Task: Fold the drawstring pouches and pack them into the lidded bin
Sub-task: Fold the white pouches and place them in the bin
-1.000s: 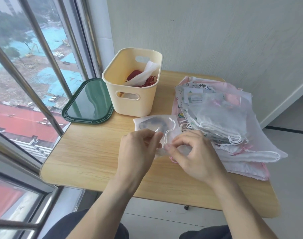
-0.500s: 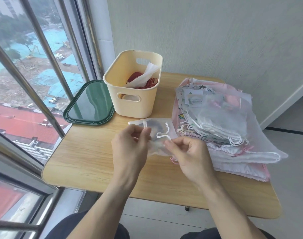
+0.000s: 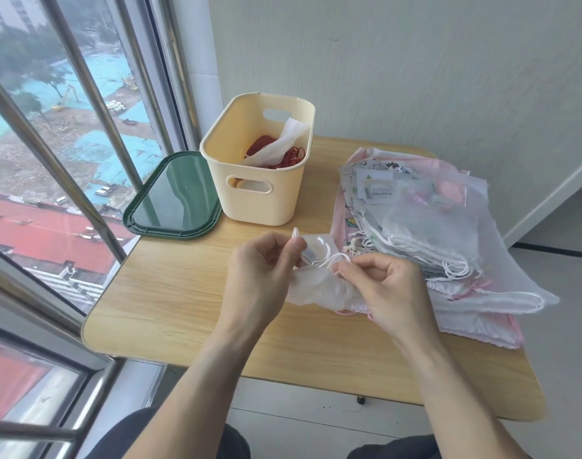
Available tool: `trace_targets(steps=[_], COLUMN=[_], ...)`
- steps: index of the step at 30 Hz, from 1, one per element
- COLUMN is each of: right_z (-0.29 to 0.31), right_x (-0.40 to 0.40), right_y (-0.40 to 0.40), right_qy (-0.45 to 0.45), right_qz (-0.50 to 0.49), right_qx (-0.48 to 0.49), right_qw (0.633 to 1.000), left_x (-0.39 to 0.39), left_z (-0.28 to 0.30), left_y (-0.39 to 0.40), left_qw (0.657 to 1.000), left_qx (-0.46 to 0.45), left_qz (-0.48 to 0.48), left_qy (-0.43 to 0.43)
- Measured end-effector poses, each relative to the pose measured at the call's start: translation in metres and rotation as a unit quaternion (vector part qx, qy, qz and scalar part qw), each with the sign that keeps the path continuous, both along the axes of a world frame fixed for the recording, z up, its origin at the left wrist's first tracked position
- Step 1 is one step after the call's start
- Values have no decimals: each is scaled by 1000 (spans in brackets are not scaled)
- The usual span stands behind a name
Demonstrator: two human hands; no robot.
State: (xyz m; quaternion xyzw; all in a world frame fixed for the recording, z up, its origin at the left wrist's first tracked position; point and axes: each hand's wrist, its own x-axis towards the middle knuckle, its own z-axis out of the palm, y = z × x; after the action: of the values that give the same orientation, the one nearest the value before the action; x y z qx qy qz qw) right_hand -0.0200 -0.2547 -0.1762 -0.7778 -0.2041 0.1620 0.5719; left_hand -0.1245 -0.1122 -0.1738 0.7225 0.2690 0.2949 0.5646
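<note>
A small sheer white drawstring pouch (image 3: 319, 289) is held just above the wooden table (image 3: 183, 303) in front of me. My left hand (image 3: 259, 273) pinches its top edge and a loop of white cord. My right hand (image 3: 385, 286) pinches the cord on the pouch's right side. Behind them stands the cream bin (image 3: 259, 167), holding a red pouch and a white one. The bin's dark green lid (image 3: 173, 197) lies flat to its left. A stack of pouches (image 3: 425, 226), sheer white and pink, lies on the right.
Window bars (image 3: 94, 104) run along the table's left side. A pale wall (image 3: 415, 67) stands right behind the table. My knees show below the table's near edge.
Both hands have lifted the small pouch and bunched it together. The dark print seen on it before is now hidden. The left hand has drawn a cord loop upward.
</note>
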Motion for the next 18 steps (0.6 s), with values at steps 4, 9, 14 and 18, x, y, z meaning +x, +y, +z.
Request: trace_targets(steps=[4,9,14,18], right_z=[0,3,1,1], right_x=[-9,-15,-9,-3], right_y=[2,2,0,-2], right_qy=[-45,3,36,134], right_qz=[44,113,159,203], right_qx=[6,-1,19,84], right_qw=[998,994,986,966], left_x=[-3,-3,-3,-4], left_z=[4,0,-3,-3], left_y=[-3,-4,-1,0], left_qw=[997,994,987,979], left_qx=[18,56,64,77], left_qz=[-78,-96,-148,-186], left_qy=[9,-1,-1,11])
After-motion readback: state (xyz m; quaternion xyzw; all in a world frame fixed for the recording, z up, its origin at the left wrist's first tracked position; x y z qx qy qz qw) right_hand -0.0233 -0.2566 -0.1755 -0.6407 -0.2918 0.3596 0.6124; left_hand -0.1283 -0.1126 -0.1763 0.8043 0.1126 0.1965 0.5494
